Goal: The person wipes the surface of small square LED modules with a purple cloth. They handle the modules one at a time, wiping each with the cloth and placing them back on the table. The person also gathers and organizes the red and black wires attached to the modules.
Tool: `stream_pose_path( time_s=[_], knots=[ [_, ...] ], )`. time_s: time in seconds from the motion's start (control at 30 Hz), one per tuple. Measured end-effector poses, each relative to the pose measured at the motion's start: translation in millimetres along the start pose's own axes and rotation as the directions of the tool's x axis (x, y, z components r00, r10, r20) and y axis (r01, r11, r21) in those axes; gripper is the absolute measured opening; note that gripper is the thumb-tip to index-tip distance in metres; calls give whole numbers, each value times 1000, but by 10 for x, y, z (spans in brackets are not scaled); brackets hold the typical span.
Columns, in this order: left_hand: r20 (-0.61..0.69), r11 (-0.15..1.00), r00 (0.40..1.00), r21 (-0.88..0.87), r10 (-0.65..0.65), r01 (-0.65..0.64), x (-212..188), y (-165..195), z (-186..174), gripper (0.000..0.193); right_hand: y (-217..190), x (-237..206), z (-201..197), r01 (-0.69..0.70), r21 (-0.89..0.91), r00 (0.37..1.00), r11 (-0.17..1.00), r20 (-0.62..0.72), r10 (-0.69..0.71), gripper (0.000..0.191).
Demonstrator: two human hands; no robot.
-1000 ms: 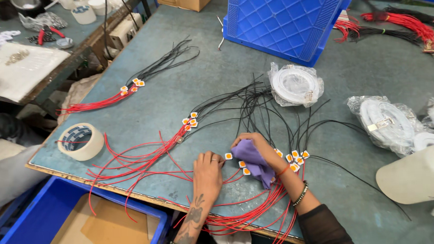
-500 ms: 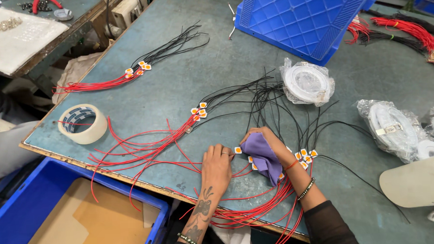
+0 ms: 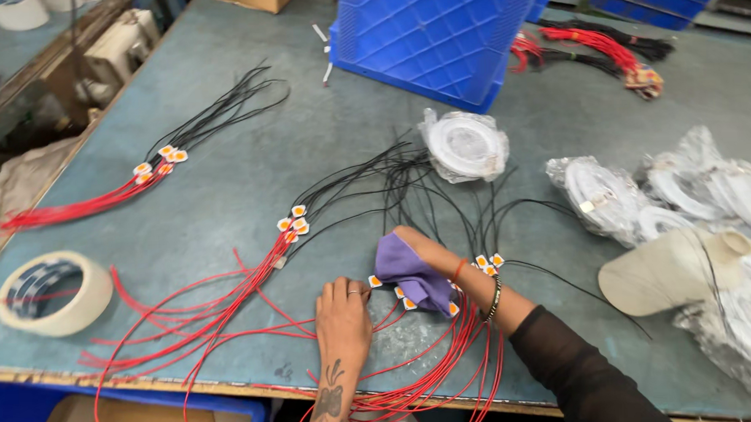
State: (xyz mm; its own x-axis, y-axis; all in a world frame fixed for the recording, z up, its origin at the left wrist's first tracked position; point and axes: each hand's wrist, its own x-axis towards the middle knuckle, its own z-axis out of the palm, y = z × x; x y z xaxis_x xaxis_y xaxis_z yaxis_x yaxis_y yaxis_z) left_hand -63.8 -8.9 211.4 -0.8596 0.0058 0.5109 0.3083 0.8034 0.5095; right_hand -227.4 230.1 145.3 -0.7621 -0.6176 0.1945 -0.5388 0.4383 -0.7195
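At a grey-green desk (image 3: pixel 223 201) strewn with wiring, a person bends over a fan of red-and-black leads (image 3: pixel 432 352) whose small orange-and-white tabs (image 3: pixel 488 265) lie directly under and between the two hands. The right hand (image 3: pixel 428 255) is closed around a crumpled purple cloth (image 3: pixel 408 273), pressing it down onto the tabs; the left hand (image 3: pixel 342 309) lies open and flat just beside it, fingers spread, pinning the red ends against the desk near a lone tab (image 3: pixel 375 281). The leads run near-to-far: red lengths trail back toward the person and over the front edge, while the black lengths stretch away toward a bagged white coil (image 3: pixel 464 144) and an upturned blue crate (image 3: pixel 444 31). The right hand sits on the junction where red meets black, so it is the nearer of the two to the tabs; the left rests a little closer to the body, on the red side. A second bundle (image 3: pixel 292 227) lies just left of the left hand, slanting up and to the right, and a third (image 3: pixel 158 161) sits well apart near the desk's left edge. A roll of tape (image 3: pixel 54 292) rests at the left front corner, and more bagged coils (image 3: pixel 611 196) pile up at the right.
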Motion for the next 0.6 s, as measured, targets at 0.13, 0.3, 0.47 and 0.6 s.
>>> stream_pose_path(
  time_s=[0.13, 0.3, 0.47, 0.6],
  knots=[
    [-1, 1000, 1000, 5, -13, 13, 1, 19, -18, 9, -79, -73, 70, -26, 64, 999, 998, -46, 29, 29],
    [-14, 1000, 1000, 10, -2, 2, -12, 16, -7, 9, -544, 81, -87, -53, 383, 991, 922, 131, 2, 17],
    [-55, 1000, 998, 8, 20, -20, -17, -25, 26, 8, -940, 264, -246, -68, 163, 952, 984, 307, 15, 15],
    [-73, 1000, 997, 9, 8, -7, -9, -26, 48, 7, -994, 253, -218, -55, 123, 969, 991, 245, 24, 17]
  ],
)
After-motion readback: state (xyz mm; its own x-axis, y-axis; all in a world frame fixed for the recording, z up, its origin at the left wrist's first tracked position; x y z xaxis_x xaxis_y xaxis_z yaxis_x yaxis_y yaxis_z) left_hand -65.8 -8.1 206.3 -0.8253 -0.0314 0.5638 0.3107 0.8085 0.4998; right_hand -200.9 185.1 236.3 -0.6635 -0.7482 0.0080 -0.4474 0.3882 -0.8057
